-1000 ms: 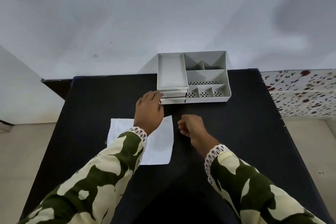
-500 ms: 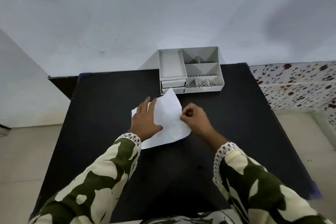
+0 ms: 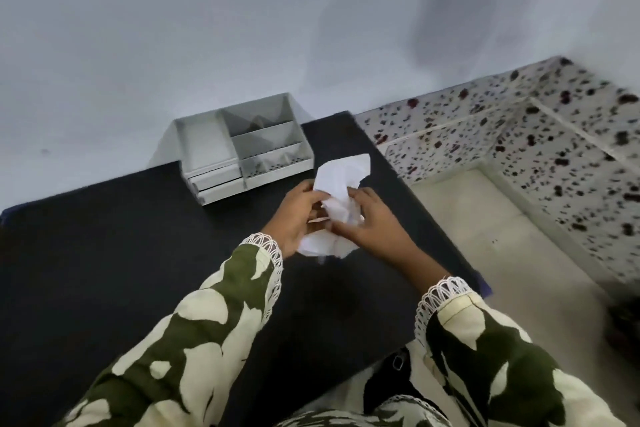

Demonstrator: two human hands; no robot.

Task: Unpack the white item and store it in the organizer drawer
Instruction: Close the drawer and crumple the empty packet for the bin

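White packet (image 3: 341, 184) is up off the black table (image 3: 138, 253) now, flat 0.5 s ago. Left hand (image 3: 298, 218) and right hand (image 3: 374, 225) both grip & crumple it (contents hidden), near the grey organizer (image 3: 242, 149); its 2 drawers (image 3: 218, 182) look closed. Unpacking's underway.

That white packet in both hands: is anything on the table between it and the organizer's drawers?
Nothing visible. Only bare black table lies between the white packet and the organizer. Its two drawers look shut, though.

Black table (image 3: 104, 253), speckled tiles (image 3: 554, 135)
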